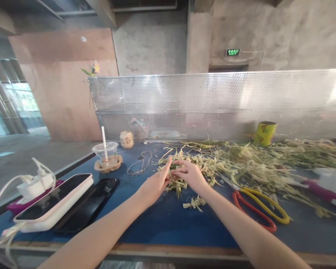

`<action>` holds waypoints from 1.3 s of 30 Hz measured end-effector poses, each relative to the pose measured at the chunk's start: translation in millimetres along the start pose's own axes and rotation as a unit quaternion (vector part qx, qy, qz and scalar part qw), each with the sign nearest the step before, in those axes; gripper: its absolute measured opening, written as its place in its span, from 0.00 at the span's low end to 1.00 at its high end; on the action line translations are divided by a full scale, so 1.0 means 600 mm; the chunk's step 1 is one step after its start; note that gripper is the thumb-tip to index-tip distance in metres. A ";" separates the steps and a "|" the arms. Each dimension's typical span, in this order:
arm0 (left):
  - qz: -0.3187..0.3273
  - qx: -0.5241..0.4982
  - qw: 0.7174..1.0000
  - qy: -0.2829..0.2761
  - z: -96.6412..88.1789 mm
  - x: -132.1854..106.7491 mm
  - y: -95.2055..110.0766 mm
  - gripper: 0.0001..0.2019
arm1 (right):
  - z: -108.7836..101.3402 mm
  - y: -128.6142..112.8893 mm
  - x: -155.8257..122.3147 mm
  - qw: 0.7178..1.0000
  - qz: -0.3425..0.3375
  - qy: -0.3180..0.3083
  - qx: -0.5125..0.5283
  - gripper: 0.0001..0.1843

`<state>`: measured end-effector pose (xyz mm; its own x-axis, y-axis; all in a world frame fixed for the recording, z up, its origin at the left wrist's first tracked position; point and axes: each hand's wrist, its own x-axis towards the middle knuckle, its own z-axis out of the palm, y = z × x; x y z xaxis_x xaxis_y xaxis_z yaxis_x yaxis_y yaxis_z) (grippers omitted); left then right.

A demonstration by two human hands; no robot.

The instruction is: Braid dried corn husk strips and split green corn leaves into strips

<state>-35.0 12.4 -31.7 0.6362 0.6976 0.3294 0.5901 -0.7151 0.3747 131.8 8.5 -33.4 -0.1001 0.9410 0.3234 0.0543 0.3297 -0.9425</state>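
Right now the left hand (156, 183) stands tipped up over the near edge of a heap of pale plant strips (217, 162), one finger straight and pointing away, its thumb side turned toward the right hand. Opposite it, the right hand (192, 175) reaches in with its fingers spread and loosely bent, pointing left, their tips close to the left hand. Whether either has hold of a strip I cannot tell, as the fingers hide the space between them. Both forearms slant inward from the counter's (162, 228) near edge. The strips lie tangled with no single direction, though the heap as a whole stretches to the right. Just beside the right forearm lie scissors (244, 190) with red and yellow handles toward the near right, blades aimed far left into the strips. A loop of cord (137, 173) lies to the left, then a lidded cup (108, 152) with an upright straw. A yellow-green can (265, 133) stands behind the strips; its markings are unreadable. Beyond the perforated metal panel (168, 97), a lit green sign (233, 52) reads "安全出口 EXIT".
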 end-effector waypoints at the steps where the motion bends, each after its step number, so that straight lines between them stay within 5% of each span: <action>1: 0.000 0.015 1.000 -0.005 0.000 0.001 0.001 0.32 | 0.000 0.002 0.001 1.000 0.010 0.008 0.010 0.16; 11: 0.056 -0.091 0.994 0.016 0.005 -0.006 0.012 0.32 | 0.004 0.008 0.007 0.986 0.109 0.013 0.125 0.09; 16: 0.025 -0.140 0.990 0.019 0.006 -0.007 0.014 0.33 | -0.002 -0.003 0.006 0.982 0.121 0.007 0.145 0.09; 20: -0.037 -0.155 0.987 0.025 -0.006 -0.007 0.016 0.40 | -0.011 -0.012 0.006 0.986 0.124 -0.016 0.108 0.11; 25: -0.063 -0.155 0.979 0.115 -0.013 0.000 0.017 0.43 | 0.002 -0.018 -0.002 0.996 0.078 -0.035 0.035 0.10; 34: -0.037 -0.234 0.962 0.134 -0.006 -0.002 0.022 0.47 | 0.005 -0.032 -0.013 0.995 0.056 -0.020 -0.078 0.08; 39: -0.103 -0.322 0.931 0.138 -0.008 -0.001 0.018 0.46 | 0.003 -0.029 -0.013 0.994 0.059 -0.020 -0.085 0.07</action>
<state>-31.5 4.3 -23.9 0.3376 0.8658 0.3694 0.2089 -0.4516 0.8674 130.1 -4.8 -19.4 -0.1226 0.9713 0.2041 0.2355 0.2282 -0.9447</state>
